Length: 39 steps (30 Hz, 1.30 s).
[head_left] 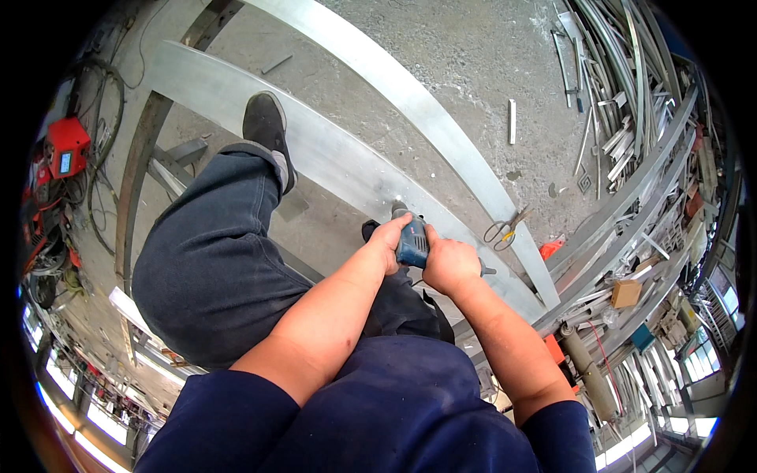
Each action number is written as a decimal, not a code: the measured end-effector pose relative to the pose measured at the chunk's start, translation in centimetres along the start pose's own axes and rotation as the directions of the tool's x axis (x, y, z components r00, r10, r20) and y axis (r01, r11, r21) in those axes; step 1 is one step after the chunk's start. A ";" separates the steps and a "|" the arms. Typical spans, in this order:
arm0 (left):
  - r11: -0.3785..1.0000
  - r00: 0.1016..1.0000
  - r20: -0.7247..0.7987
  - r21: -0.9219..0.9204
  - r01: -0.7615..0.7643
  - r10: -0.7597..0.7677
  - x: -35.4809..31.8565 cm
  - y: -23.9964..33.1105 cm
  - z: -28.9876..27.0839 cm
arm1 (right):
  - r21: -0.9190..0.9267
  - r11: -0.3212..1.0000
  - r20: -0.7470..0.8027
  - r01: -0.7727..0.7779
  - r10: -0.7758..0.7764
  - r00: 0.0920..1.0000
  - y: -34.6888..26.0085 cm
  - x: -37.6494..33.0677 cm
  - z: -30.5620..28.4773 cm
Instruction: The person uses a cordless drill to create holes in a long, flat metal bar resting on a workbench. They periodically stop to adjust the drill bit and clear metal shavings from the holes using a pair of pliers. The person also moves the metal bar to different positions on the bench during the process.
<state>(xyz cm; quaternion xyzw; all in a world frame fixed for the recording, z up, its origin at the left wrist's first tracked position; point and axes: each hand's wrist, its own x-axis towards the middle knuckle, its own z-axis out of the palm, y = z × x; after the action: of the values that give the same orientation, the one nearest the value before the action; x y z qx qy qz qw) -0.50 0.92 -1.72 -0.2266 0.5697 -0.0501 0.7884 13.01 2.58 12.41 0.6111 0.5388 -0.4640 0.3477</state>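
Observation:
A blue power drill (412, 243) is gripped between my two hands, its chuck end against or just over a wide silvery metal beam (331, 150). My left hand (386, 243) wraps the drill's left side near the front. On the other side, my right hand (452, 265) is closed round the handle, its fingers mostly hidden. Small pale bits lie on the beam by the chuck; the drill tip itself is too small to make out. My shoe (266, 126) rests on the same beam, further left.
A second silvery beam (410, 91) runs beyond the first. Scissors (505, 232) with a yellow part lie near its right end. Piles of metal strips (631, 118) fill the right side. At the far left stands a red machine (68, 147) with a small screen and cables.

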 end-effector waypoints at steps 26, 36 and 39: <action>0.999 1.000 -0.008 -0.047 0.009 -0.010 -0.1 0.3 0.6 | 0.023 1.000 0.004 -0.009 0.009 1.000 0.1 0.1 -0.9; 1.000 0.999 -0.031 0.013 -0.018 0.018 -1.1 0.0 0.6 | 0.040 0.999 0.019 -0.024 0.023 1.000 -0.1 -0.2 0.2; 1.000 1.000 -0.016 0.006 -0.020 0.020 -1.2 -0.1 0.3 | 0.041 0.999 0.027 -0.025 0.024 0.999 -0.3 -0.3 0.3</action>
<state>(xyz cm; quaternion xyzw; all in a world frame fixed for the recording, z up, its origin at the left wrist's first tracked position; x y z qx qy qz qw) -0.63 1.29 -0.59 -0.2182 0.5782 -0.0456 0.7849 12.66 2.27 12.58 0.6183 0.5171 -0.4789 0.3480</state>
